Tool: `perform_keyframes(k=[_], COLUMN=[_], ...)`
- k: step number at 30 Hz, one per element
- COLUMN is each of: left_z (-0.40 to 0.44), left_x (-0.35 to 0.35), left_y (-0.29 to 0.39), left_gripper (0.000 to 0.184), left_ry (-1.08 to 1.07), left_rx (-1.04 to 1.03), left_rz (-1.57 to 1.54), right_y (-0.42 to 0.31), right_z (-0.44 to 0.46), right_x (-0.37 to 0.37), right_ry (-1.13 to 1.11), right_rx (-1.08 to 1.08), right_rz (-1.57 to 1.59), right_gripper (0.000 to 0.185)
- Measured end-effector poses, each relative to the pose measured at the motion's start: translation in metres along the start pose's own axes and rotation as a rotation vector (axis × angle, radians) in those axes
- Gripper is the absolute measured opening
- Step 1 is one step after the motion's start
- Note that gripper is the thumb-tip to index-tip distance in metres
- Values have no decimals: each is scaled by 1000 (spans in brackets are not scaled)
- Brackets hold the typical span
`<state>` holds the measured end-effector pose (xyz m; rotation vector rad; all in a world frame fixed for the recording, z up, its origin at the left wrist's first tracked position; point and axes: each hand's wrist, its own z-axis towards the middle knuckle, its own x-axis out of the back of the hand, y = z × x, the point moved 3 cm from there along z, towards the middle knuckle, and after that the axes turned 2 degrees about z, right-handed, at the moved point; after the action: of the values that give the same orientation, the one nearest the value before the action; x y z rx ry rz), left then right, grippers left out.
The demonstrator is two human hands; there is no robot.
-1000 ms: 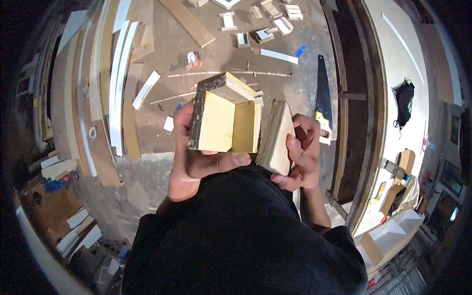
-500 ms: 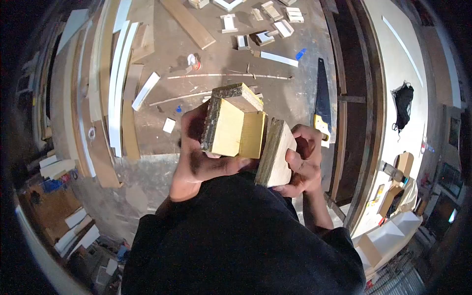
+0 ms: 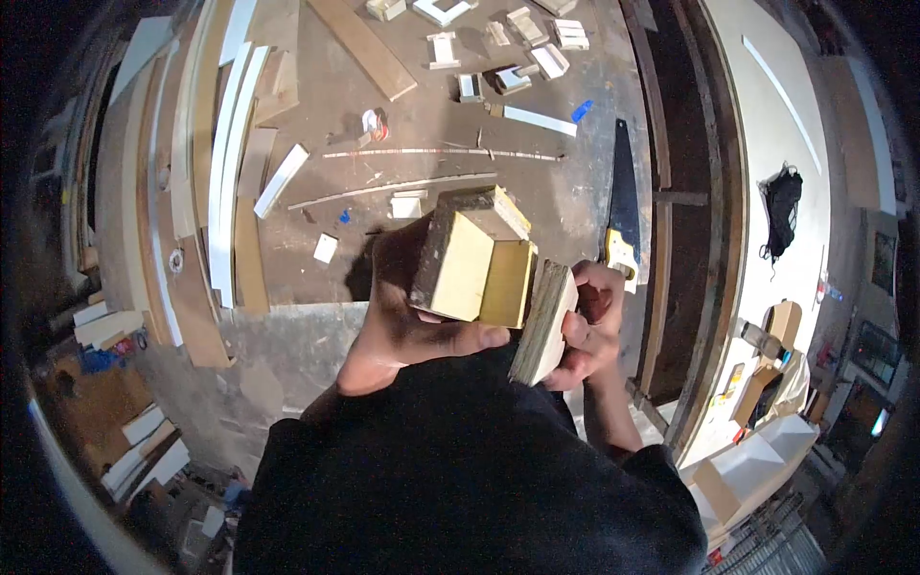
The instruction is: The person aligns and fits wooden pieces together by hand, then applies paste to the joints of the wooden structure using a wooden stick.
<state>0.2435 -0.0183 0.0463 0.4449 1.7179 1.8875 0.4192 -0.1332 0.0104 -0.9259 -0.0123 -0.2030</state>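
Note:
My left hand [image 3: 402, 331] is closed around a small wooden box [image 3: 458, 264] with pale yellow inner faces and dark, rough outer edges. Its open side faces up toward me, and my thumb lies along the lower edge. Close to the box's right side, my right hand [image 3: 592, 331] grips a thick plywood block [image 3: 542, 326] with layered edges, its fingers on the right face. The block stands tilted, a narrow gap from the box. Part of the left fingers is hidden behind the box.
A handsaw [image 3: 623, 201] with a yellow handle lies at the table's right edge. Several small wooden pieces [image 3: 513, 79] are scattered at the back. Long white strips [image 3: 230, 172] and boards line the left. A black mesh item [image 3: 783, 211] lies on the pale panel at right.
Both hands have moved slightly down and to the right with the box and the plywood block. A small white piece behind the box has come into view.

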Motion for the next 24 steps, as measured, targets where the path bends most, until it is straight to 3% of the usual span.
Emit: perform_keyframes(k=[2, 3, 5, 7, 8, 11, 13, 15, 18, 20, 24], left_z=[-5, -8, -12, -7, -13, -30, -32, -5, -20, -19, -19], left_x=[-5, -12, -17, -6, 1, 4, -6, -2, 7, 9, 9], left_y=[-5, -2, -7, -12, -16, -32, -18, 7, -1, -2, 8], left_gripper=[71, 69, 68, 68, 74, 94, 83, 75, 95, 100, 104], left_ry=[26, 103, 168, 76, 68, 81, 165, 101, 127, 72, 4], left_rx=[-37, 167, 370, 67, 51, 279, 277, -53, -109, -158, -148], left_rz=[-51, -173, -296, -161, -129, -98, -154, -48, -92, -37, 37], right_y=[-1, -5, -6, 1, 0, -7, -12, -2, 2, 1, -9], right_z=[-3, -4, -6, -12, -10, -9, -8, -13, -28, -34, -29], right_x=[-3, -6, 0, -4, -4, -6, -4, -2, -1, -5, -5], right_ry=[37, 67, 29, 78, 70, 68, 32, 7, -131, 42, 59], right_rx=[-9, -13, -37, 3, 14, -27, 2, 48, -51, -11, 34], right_rz=[-47, 10, 19, -33, -26, -44, -33, -74, -213, -50, -82], right_gripper=[57, 57, 56, 53, 53, 52, 52, 53, 57, 58, 61])
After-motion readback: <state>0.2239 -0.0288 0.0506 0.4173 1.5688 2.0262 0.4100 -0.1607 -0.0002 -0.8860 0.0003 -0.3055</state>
